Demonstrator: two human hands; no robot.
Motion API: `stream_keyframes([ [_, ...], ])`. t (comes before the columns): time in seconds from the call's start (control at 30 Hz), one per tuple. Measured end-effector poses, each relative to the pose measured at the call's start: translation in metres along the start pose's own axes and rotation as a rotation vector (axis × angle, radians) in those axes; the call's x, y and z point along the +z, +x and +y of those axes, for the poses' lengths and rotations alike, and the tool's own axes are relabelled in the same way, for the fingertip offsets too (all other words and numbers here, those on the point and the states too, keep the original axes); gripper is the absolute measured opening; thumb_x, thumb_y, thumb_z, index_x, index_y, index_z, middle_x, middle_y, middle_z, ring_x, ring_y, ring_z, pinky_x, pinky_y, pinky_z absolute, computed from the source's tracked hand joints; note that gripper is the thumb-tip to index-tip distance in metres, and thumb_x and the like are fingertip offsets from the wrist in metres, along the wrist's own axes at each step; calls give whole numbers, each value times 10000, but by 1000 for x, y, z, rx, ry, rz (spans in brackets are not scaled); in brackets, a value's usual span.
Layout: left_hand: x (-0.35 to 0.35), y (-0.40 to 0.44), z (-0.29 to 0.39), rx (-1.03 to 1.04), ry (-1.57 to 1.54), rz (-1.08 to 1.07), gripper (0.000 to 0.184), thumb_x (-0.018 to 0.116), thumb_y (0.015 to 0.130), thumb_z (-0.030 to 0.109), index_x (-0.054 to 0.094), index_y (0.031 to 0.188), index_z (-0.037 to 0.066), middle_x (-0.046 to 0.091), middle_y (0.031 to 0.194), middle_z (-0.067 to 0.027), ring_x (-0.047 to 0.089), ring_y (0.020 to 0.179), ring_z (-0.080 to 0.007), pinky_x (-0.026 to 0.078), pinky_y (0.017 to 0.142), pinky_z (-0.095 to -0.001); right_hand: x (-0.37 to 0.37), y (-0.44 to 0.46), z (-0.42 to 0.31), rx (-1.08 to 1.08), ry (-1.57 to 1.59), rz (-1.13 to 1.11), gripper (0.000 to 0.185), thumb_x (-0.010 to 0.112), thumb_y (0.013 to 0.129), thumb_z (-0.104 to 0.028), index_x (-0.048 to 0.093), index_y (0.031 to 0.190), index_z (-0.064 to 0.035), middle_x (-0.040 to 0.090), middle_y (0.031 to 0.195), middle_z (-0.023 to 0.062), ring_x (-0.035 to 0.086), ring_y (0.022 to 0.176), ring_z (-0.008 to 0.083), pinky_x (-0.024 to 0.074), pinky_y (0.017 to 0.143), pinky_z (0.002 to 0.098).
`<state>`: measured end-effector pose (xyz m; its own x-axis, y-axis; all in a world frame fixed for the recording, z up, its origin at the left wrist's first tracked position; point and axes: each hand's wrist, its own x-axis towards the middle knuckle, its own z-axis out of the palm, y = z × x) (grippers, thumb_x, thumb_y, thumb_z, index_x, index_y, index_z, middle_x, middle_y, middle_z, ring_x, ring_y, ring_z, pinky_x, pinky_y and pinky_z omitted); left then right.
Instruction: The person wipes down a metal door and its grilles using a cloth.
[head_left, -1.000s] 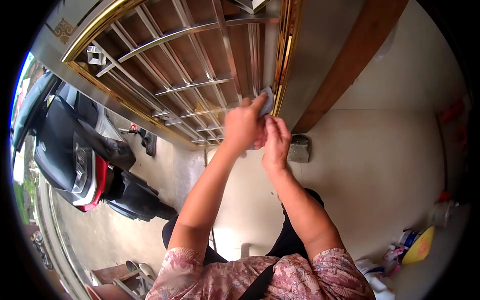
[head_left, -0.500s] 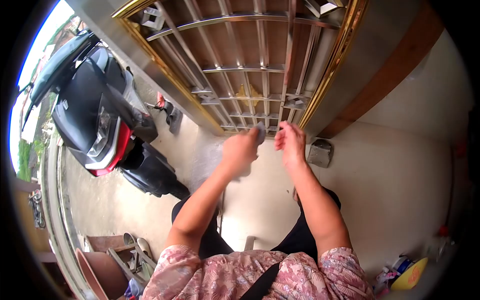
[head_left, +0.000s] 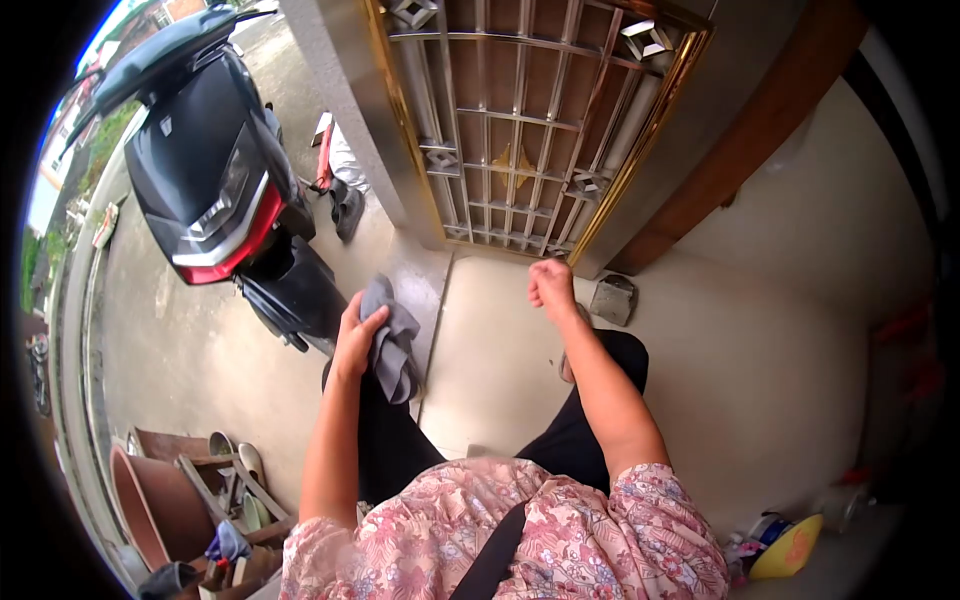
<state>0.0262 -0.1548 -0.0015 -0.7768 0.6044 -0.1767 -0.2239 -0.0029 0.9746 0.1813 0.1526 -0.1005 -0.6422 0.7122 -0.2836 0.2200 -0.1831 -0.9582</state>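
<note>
A crumpled grey cloth (head_left: 391, 345) hangs from my left hand (head_left: 355, 335), pinched between the thumb and fingers, above my left thigh. My right hand (head_left: 552, 285) is raised in front of the foot of the metal door (head_left: 520, 150), its fingers curled into a loose fist. Nothing shows in that fist. The door has silver bars over brown panels and a gold-coloured frame; my right hand appears apart from it.
A dark scooter (head_left: 215, 190) with a red tail light stands at left, dark shoes (head_left: 347, 208) beyond it. A grey block (head_left: 613, 300) sits by the right door post. A brown tub (head_left: 160, 500) and wooden stool (head_left: 225, 490) are at lower left; a yellow object (head_left: 788, 548) lies lower right.
My left hand has moved left and down, away from my right hand, with the cloth now hanging in full view. My right hand's fingers have curled in. The view has shifted.
</note>
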Motion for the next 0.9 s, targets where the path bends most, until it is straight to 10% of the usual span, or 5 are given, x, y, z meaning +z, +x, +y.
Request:
stream_keyframes([
  [0.1, -13, 4, -27, -31, -75, 114, 393, 631, 852, 115, 507, 1206, -1, 611, 983, -88, 593, 867, -168, 492, 762, -297, 9, -29, 59, -82, -390, -125, 140, 566, 887, -173, 603, 959, -59, 594, 644, 73, 564, 484, 157, 451, 396, 295],
  [0.2, -10, -6, -40, -79, -232, 129, 379, 625, 855, 102, 507, 1204, 12, 610, 976, -80, 596, 843, -170, 503, 731, -303, 17, -105, 47, -297, -881, -310, 177, 539, 806, -184, 610, 878, -39, 656, 859, 177, 620, 831, 385, 489, 735, 475],
  [0.37, 11, -41, -50, -166, -416, 27, 264, 580, 885, 55, 512, 1140, 41, 623, 896, -84, 645, 746, -213, 562, 680, -361, 20, -202, 15, -451, -1269, -648, 187, 513, 798, -168, 616, 886, -39, 650, 900, 200, 631, 826, 392, 511, 737, 490],
  [0.7, 32, -98, -43, -339, -933, -232, 398, 489, 966, 381, 555, 1197, 64, 651, 1027, -97, 644, 881, -246, 541, 792, -375, -19, -271, 7, -901, -1026, -175, 44, 554, 758, -116, 566, 745, -76, 556, 735, 112, 604, 704, 302, 512, 593, 410],
  [0.9, 35, -113, -52, -319, -936, -503, 654, 334, 931, 611, 556, 1140, 32, 543, 691, -86, 488, 541, -204, 397, 499, -287, -29, -293, 11, -847, -1051, -161, 56, 574, 764, -93, 552, 744, -46, 559, 802, 134, 591, 747, 324, 497, 653, 411],
])
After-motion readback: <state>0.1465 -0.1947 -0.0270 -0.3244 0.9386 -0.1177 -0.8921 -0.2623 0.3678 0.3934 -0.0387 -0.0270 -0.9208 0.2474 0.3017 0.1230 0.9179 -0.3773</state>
